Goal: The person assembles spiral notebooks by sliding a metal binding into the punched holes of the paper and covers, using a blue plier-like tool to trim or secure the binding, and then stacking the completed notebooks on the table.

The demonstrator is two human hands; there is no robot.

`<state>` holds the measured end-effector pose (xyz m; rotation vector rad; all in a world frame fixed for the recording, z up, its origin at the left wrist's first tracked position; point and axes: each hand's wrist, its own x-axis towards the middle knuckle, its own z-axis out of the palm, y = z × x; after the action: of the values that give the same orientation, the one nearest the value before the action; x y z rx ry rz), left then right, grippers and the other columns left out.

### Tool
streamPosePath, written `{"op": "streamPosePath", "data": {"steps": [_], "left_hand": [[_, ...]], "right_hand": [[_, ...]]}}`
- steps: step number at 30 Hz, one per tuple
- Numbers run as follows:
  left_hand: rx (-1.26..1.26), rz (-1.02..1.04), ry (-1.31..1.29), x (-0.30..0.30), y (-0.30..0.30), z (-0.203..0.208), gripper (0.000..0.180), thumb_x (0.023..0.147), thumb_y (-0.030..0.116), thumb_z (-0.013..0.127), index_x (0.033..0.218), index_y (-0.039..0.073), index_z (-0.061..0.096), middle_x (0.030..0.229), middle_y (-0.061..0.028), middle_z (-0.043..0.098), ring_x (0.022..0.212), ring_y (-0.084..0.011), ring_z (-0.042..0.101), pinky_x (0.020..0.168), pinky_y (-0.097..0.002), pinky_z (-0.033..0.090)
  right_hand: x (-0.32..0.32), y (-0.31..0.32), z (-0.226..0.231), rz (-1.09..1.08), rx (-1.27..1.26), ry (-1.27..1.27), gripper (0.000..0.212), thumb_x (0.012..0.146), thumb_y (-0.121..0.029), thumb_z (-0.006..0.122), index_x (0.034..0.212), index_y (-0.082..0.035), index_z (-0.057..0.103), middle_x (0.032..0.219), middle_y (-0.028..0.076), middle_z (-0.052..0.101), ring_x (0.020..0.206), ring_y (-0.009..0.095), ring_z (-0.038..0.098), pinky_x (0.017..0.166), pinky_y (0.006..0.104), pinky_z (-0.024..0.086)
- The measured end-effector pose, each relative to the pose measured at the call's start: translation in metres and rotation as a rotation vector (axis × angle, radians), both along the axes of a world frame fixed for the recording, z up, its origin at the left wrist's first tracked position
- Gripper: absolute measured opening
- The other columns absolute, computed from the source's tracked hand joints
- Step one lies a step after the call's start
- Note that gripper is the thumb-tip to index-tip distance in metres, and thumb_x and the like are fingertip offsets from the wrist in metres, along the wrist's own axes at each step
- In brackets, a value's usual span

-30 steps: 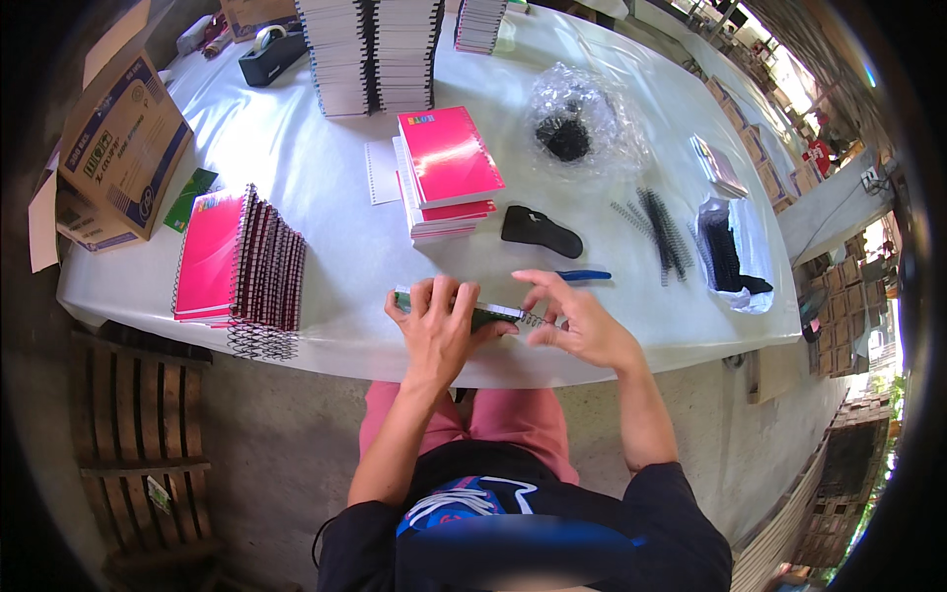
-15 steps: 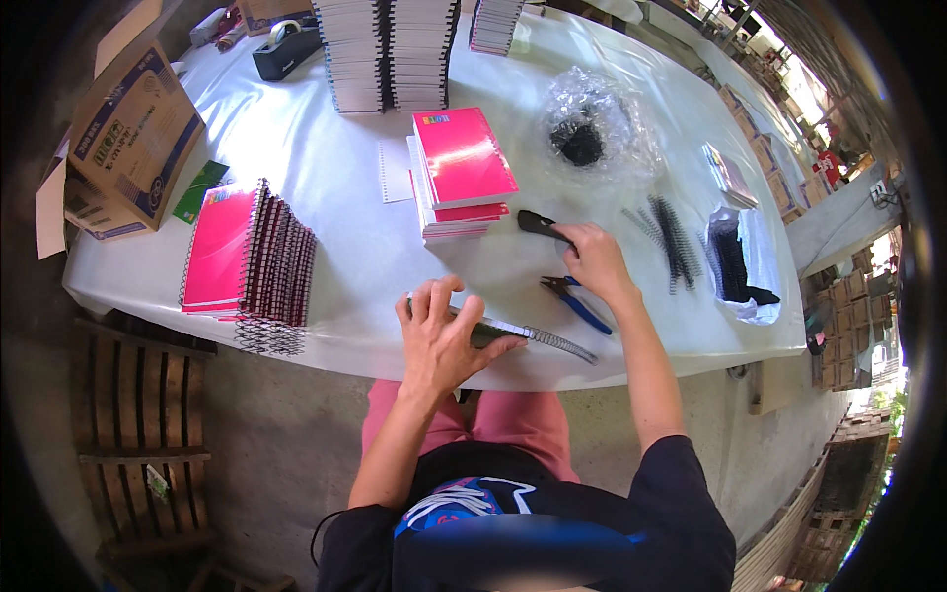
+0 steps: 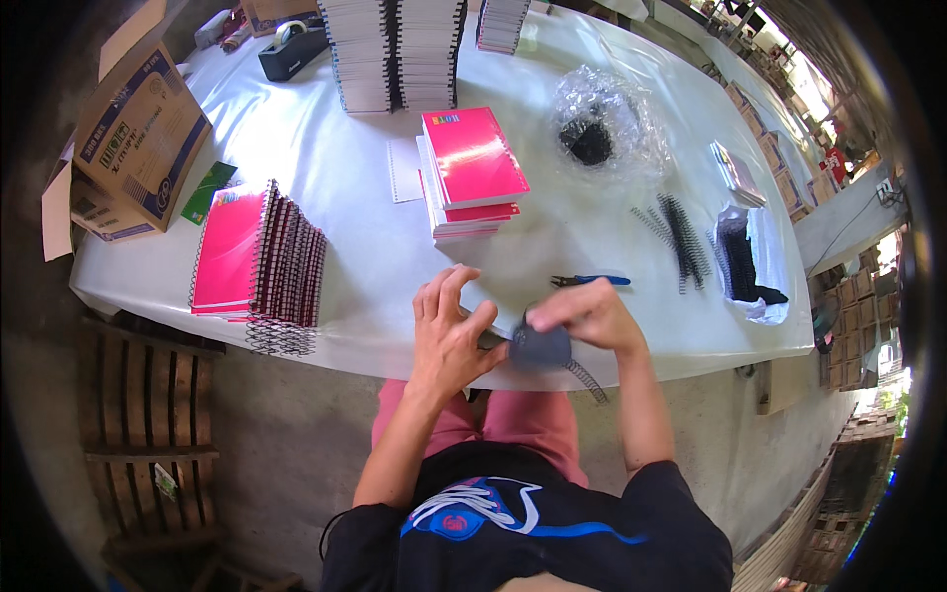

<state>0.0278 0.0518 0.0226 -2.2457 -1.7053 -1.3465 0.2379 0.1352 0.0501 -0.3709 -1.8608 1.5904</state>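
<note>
Near the table's front edge, my left hand (image 3: 449,331) is closed round a thin notebook (image 3: 500,334) stood on edge, mostly hidden by the fingers. From its right end trails a loose black spiral coil (image 3: 589,383). My right hand (image 3: 595,316) grips a dark, rounded tool (image 3: 541,347) against that end; motion blurs it, so its exact kind does not show. Just beyond the right hand lie cutting pliers (image 3: 592,281) with blue handles. Ahead of my hands stands a stack of pink-covered notebooks (image 3: 475,163).
Coil-bound pink notebooks (image 3: 232,252) are piled at left, beside an open carton (image 3: 143,148). Tall paper stacks (image 3: 429,59) and a tape dispenser (image 3: 293,54) stand at the back. Plastic wrapping (image 3: 617,118), loose coils (image 3: 683,242) and a bag of coils (image 3: 740,261) lie right.
My right hand has brought the dark tool from beside the pink stack toward me, onto the notebook's right end. The pliers have turned and lie more level. My left hand keeps its hold.
</note>
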Motion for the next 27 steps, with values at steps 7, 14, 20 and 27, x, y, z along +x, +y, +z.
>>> {"op": "streamPosePath", "data": {"steps": [7, 14, 20, 27], "left_hand": [[0.015, 0.016, -0.034, -0.005, 0.007, 0.001, 0.054, 0.046, 0.045, 0.083, 0.074, 0.007, 0.056, 0.124, -0.0139, 0.043, 0.12, -0.0362, 0.037, 0.094, -0.0457, 0.035], [-0.014, -0.024, -0.28, -0.001, 0.011, -0.001, 0.057, 0.046, 0.046, 0.087, 0.073, 0.006, 0.055, 0.114, -0.0171, 0.039, 0.108, -0.0343, 0.039, 0.082, -0.0436, 0.041], [0.045, 0.133, -0.295, 0.008, 0.009, -0.021, 0.059, 0.043, 0.042, 0.09, 0.073, 0.007, 0.053, 0.096, -0.0125, 0.033, 0.09, -0.0274, 0.038, 0.073, -0.039, 0.039], [0.077, 0.07, -0.219, 0.005, 0.009, -0.033, 0.053, 0.044, 0.034, 0.091, 0.078, 0.009, 0.058, 0.096, -0.0121, 0.033, 0.088, -0.0266, 0.037, 0.069, -0.0355, 0.038]], "right_hand": [[-0.006, 0.004, 0.007, -0.068, 0.042, -0.123, 0.021, 0.067, 0.01, 0.066, 0.084, 0.001, 0.073, 0.087, 0.017, 0.07, 0.084, 0.024, 0.068, 0.079, 0.0313, 0.052], [0.004, 0.007, -0.008, -0.291, 0.076, -0.024, 0.028, 0.069, 0.011, 0.064, 0.095, 0.002, 0.069, 0.094, 0.019, 0.069, 0.087, 0.023, 0.067, 0.08, 0.0335, 0.052], [0.006, -0.047, 0.046, -0.715, -0.062, -0.057, 0.029, 0.073, 0.001, 0.073, 0.1, 0.006, 0.064, 0.092, 0.009, 0.066, 0.08, 0.013, 0.062, 0.072, 0.028, 0.053], [-0.041, -0.1, -0.002, -0.869, 0.532, -0.42, 0.026, 0.073, -0.008, 0.076, 0.096, 0.0, 0.067, 0.077, 0.009, 0.062, 0.063, 0.019, 0.061, 0.059, 0.0278, 0.049]]}}
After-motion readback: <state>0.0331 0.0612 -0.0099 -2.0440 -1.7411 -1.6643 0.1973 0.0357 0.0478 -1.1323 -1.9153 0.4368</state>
